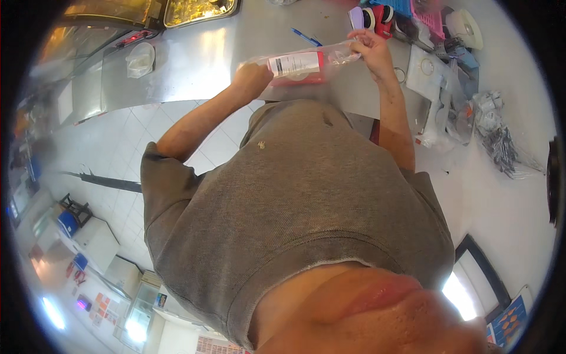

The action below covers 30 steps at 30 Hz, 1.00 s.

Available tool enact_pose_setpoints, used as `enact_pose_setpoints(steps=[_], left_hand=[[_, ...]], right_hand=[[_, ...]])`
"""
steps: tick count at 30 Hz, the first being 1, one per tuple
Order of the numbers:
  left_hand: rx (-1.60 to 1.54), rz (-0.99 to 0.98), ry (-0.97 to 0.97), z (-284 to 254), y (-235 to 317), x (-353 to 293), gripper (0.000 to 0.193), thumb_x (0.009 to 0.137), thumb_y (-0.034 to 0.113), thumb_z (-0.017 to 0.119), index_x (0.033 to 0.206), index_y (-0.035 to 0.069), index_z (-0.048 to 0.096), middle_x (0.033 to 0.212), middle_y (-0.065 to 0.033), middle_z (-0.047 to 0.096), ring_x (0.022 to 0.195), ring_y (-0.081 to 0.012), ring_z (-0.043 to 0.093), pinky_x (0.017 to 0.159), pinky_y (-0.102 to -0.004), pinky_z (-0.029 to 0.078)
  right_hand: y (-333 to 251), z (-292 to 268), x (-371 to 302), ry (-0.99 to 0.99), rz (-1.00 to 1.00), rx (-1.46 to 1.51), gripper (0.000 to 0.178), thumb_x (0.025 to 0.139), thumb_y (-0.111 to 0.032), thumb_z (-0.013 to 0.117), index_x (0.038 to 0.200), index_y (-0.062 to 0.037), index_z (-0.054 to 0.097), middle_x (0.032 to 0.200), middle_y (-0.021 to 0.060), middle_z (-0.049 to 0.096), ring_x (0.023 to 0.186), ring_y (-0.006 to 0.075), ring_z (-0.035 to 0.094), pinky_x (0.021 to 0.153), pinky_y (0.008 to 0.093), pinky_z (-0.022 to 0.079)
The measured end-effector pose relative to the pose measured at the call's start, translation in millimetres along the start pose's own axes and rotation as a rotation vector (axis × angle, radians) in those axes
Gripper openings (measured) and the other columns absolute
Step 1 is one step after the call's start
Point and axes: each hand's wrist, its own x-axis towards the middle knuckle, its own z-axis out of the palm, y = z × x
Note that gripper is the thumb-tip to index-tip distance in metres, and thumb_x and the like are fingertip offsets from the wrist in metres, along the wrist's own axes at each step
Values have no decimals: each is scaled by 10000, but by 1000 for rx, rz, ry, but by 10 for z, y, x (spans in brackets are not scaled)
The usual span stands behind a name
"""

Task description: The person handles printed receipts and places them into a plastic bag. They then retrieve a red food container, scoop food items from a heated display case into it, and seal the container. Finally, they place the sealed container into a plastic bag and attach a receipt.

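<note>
Between my two hands a clear plastic bag (338,57) is stretched above the near edge of a metal counter. Inside or behind the clear plastic sits a flat red pack (296,78) with a white printed label (298,64). My left hand (253,79) is closed in a fist on the bag's left end, right beside the pack. The bag's right end is pinched between the fingers of my right hand (372,53). Just beyond the bag, a blue pen (306,37) lies on the counter.
The steel counter (247,32) bears a tray of yellow food (200,10) and a clear crumpled plastic piece (140,60). At the far right stand purple, black and red rolls (370,19), a pink basket (429,20) and a white roll (463,28). Plastic bags (460,109) hang at right.
</note>
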Motion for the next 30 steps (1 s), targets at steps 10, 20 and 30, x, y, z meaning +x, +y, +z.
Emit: enact_pose_setpoints(steps=[10, 20, 30], left_hand=[[30, 172, 289, -823, -89, -289, 93, 757, 201, 734, 798, 124, 701, 818, -64, 679, 790, -233, 692, 675, -360, 544], [-668, -24, 972, 1041, -339, 335, 1175, 464, 507, 925, 1381, 25, 370, 1371, -232, 373, 1320, -377, 338, 1070, -493, 342], [-1003, 342, 541, 1220, -120, 1496, 758, 755, 309, 770, 1356, -5, 431, 1172, -170, 619, 1036, -324, 612, 941, -414, 464]], right_hand=[[-682, 333, -62, -115, -338, -617, 220, 853, -111, 644, 1069, -79, 618, 743, 56, 611, 675, 142, 579, 630, 319, 466], [960, -344, -87, 105, -554, -1029, 665, 732, -314, 804, 1288, -78, 526, 1130, 145, 672, 1040, 315, 650, 901, 392, 503], [1394, 963, 172, -150, -230, -454, 219, 805, -101, 652, 984, 21, 684, 907, 175, 703, 849, 268, 665, 784, 406, 513]])
